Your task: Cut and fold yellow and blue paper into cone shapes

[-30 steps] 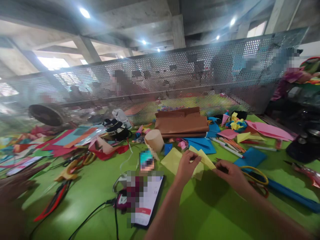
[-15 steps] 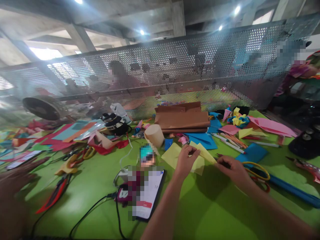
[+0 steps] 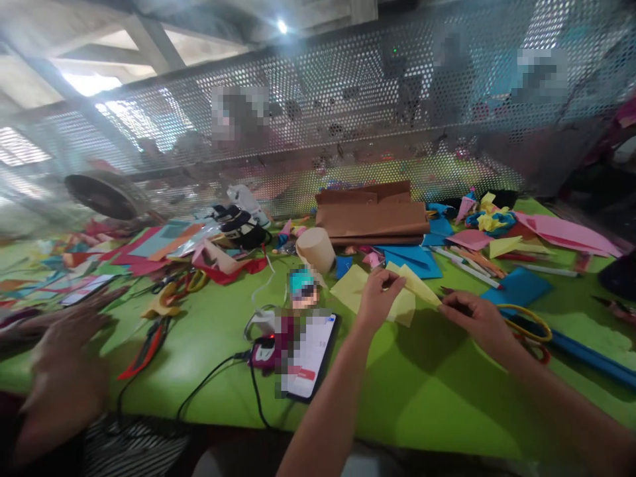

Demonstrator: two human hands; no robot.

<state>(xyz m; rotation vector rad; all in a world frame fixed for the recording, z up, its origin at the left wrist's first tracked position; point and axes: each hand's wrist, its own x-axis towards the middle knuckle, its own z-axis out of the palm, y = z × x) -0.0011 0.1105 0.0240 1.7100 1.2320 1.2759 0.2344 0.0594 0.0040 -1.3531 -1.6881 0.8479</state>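
A strip of yellow paper (image 3: 416, 285) is stretched between my two hands, just above the green table. My left hand (image 3: 381, 295) pinches its upper left end between thumb and fingers. At its lower right end the fingertips of my right hand (image 3: 470, 315) are closed on it. Under and beside my left hand lie more pieces of yellow paper (image 3: 348, 288). Yellow-handled scissors (image 3: 527, 321) rest right by my right wrist, partly hidden. To the left of my left forearm lies a lit phone (image 3: 315, 354).
Another person's hand (image 3: 69, 358) is at the left, near pliers (image 3: 152, 344) with red grips. A purple power socket (image 3: 263, 354) with cables sits left of the phone. Behind stand a tape roll (image 3: 317, 252) and folded brown paper (image 3: 372, 218). Pens (image 3: 464, 268) lie at the right.
The camera view has tilted down and turned slightly left, so the table's front edge now shows. Both my hands keep the same grip on the yellow strip.
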